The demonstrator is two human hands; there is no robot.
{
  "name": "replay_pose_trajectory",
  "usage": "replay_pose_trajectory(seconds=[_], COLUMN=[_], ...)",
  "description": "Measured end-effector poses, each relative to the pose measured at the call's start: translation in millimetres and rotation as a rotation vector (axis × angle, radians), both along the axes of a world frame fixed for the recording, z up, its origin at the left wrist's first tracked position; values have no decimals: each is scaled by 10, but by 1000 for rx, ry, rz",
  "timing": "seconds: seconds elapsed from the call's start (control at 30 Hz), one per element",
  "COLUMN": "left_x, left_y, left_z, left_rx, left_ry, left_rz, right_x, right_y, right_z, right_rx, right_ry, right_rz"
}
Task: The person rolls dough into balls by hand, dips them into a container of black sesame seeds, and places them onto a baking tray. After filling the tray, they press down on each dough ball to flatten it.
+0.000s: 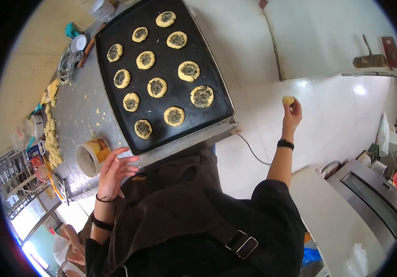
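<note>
My right hand [292,113] is raised out to the right, over the floor, its fingers closed on a small yellow dough piece [288,100]. My left hand [115,171] has its fingers apart and holds nothing, near the front left corner of a black baking tray [161,121]. Several round, flat yellow dough pieces with dark, seed-like centres lie spaced in rows on the tray, one of them [174,116] near its front edge. Beside my left hand, a white tub [88,160] sits tilted in view on the metal table.
Dough pieces [51,138] are heaped along the metal table's [76,120] left edge, with crumbs nearby. A cable [254,148] hangs right of the tray. Another person [71,244] is at lower left. A white counter [337,221] stands at lower right.
</note>
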State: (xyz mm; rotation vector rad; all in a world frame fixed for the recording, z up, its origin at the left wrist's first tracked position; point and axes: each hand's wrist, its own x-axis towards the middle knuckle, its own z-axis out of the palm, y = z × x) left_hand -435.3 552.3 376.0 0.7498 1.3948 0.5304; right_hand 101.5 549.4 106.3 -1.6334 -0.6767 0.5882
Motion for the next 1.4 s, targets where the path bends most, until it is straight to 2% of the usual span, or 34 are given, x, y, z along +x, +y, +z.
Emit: replay_pose_trajectory(seconds=[0.1,0.2,0.3,0.43,0.53,0.73,0.8,0.9,1.0,1.03,1.1,1.2,1.27,1.4], left_x=[84,134,105,51,-54,-196,-303,-471,-689,-765,-912,-1137,-1278,-1539], left_y=[64,110,109,122,114,64,40,-24,-114,-156,-246,-384,-476,-609], left_z=[-35,-92,-150,-113,-155,-191,-256,-278,-347,-331,-355,-337,-329,-290], left_rx=[-15,-17,0,40,80,163,179,199,215,221,248,282,296,308], left_ry=[-4,-31,-90,-157,-225,-378,-435,-523,-538,-525,-525,-496,-469,-469], left_rz=[-63,-86,-89,-65,-44,-16,0,44,60,63,99,153,194,319], right_x=[51,-20,-230,-742,-1295,-2298,-2548,-2878,-3415,-3678,-4200,-4681,-4849,-5348], right_y=[-704,-1066,-849,-237,211,860,1035,1345,1773,1975,2044,2406,3218,3924], right_z=[-140,122,797,1925,2798,4344,4785,5242,5405,5385,5313,5095,4571,3608], right_rx=[-104,-102,-3,96,261,654,741,715,740,803,769,443,447,344], right_ry=[-29,20,-6,-200,-433,-639,-826,-951,-851,-795,-842,-946,-976,-1090], right_rz=[-91,-115,-29,183,325,563,669,718,847,992,1047,1014,1247,1247])
